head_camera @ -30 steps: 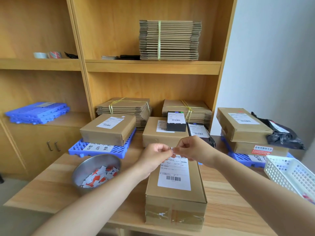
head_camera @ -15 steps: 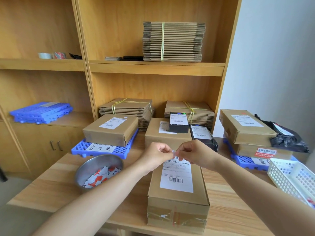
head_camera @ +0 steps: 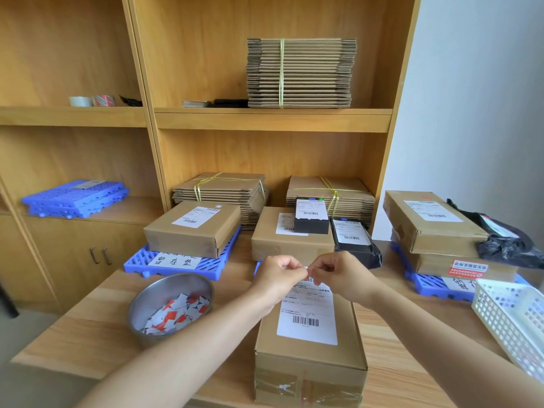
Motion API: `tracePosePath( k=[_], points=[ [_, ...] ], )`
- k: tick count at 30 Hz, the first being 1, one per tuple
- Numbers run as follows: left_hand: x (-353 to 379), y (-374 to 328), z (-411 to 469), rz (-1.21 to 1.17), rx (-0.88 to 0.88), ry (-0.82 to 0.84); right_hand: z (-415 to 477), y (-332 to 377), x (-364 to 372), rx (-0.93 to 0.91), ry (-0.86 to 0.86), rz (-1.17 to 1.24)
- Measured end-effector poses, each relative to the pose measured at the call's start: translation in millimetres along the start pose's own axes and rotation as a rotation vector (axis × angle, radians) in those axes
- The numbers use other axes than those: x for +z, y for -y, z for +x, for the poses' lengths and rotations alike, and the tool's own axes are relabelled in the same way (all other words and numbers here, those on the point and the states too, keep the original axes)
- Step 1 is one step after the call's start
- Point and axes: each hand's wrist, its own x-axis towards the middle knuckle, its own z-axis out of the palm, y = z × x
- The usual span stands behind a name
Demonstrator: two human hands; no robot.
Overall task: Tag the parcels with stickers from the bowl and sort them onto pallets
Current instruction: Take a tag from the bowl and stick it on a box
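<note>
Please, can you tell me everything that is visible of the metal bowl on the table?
The metal bowl is round, shiny grey, steel-looking, with a plain rim and steep walls. It stands upright on the wooden table, in front of a blue pallet and left of the near parcel. Inside lies a loose heap of small white, red and dark stickers. Only table and stickers visibly touch it.

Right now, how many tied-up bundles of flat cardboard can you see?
3. The top bundle sits on the upper shelf; below it lie a left bundle and a right bundle. More could hide behind the parcels.
</note>
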Motion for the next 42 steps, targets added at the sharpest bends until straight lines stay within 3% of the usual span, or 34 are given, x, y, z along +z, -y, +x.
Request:
tracePosePath(
  k=[12, 20, 25, 38, 42],
  points=[
    [-6.5, 3.9, 9.0, 0.020, -0.035, 0.070, 3.1, 1.2, -1.7, 0.076, 0.132, 0.187],
    [-26.3, -8.6, 4.3, -0.108, -0.050, 0.256, 5.8, -1.4, -9.9, 0.162, 0.218, 0.448],
    [-35.9, -7.9, 2.0, -0.151, -0.062, 0.310, 7.6, -6.0, -12.2, 0.178, 0.237, 0.483],
    [-30.1, -6.3, 0.8, -0.172, -0.040, 0.271, 8.8, -7.8, -9.9, 0.184, 0.299, 0.483],
    [-27.1, -4.7, 2.0, -0.169, -0.041, 0.191, 6.9, -4.9, -5.4, 0.151, 0.238, 0.467]
  ],
)
